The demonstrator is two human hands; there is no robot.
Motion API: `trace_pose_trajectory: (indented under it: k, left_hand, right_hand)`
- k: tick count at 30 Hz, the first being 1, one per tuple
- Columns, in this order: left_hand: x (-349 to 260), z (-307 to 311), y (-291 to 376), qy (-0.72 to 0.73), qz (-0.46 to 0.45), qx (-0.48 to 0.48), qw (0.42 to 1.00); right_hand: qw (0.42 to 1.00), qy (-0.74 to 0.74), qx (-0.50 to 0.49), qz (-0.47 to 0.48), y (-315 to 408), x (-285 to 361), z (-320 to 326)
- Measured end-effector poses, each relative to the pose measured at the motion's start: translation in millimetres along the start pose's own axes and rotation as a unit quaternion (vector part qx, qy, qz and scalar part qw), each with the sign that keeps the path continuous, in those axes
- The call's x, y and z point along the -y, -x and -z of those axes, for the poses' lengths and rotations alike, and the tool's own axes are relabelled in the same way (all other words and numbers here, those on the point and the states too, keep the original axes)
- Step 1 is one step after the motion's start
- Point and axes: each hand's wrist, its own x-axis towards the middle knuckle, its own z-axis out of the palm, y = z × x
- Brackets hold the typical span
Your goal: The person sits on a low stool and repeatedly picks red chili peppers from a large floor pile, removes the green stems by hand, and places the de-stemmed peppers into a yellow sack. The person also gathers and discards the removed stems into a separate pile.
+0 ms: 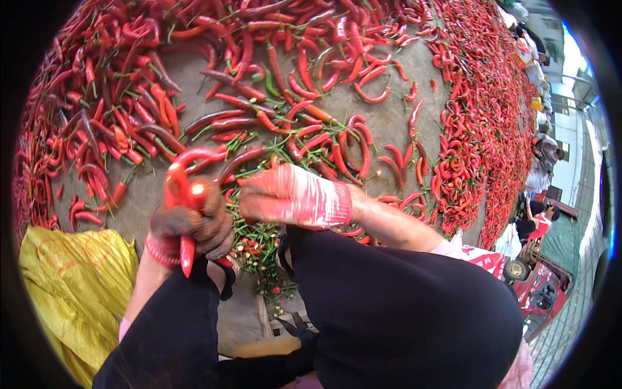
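My left hand [206,228], in a dirt-darkened red glove, grips several glossy red chili peppers [181,182]. One pepper tip points down below the fingers, and a curved one rises above them. Just to the right is my right hand [296,197] in a red-and-white knitted glove, its fingers curled and blurred. Whether it pinches anything cannot be made out. Beneath both hands, loose red peppers with green stems [347,155] lie on the concrete ground. A heap of green pepper stems and cut caps [265,253] lies between my feet.
A yellow woven sack [77,287] lies at the left by my leg. Deep banks of red chili peppers [121,44] spread ahead and to the right. Several people sit along the far right edge, one person [539,223] beside a red vehicle [542,296].
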Motion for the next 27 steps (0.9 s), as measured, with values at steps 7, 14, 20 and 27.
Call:
trace_pose_trajectory:
  k: [7, 14, 20, 27]
  left_hand:
    - [22, 13, 9, -0.422, -0.066, -0.402, 0.81]
    - [25, 44, 6, -0.406, -0.132, -0.442, 0.789]
    - [25, 47, 8, -0.352, -0.107, -0.449, 0.814]
    - [30, 46, -6, -0.347, -0.121, -0.438, 0.82]
  right_hand:
    - [0.761, 0.349, -0.32, -0.444, 120, -117, 110]
    - [0.739, 0.277, -0.363, -0.496, 97, -199, 136]
    - [0.698, 0.257, -0.434, -0.507, 95, -224, 135]
    - [0.722, 0.308, -0.402, -0.471, 77, -225, 163]
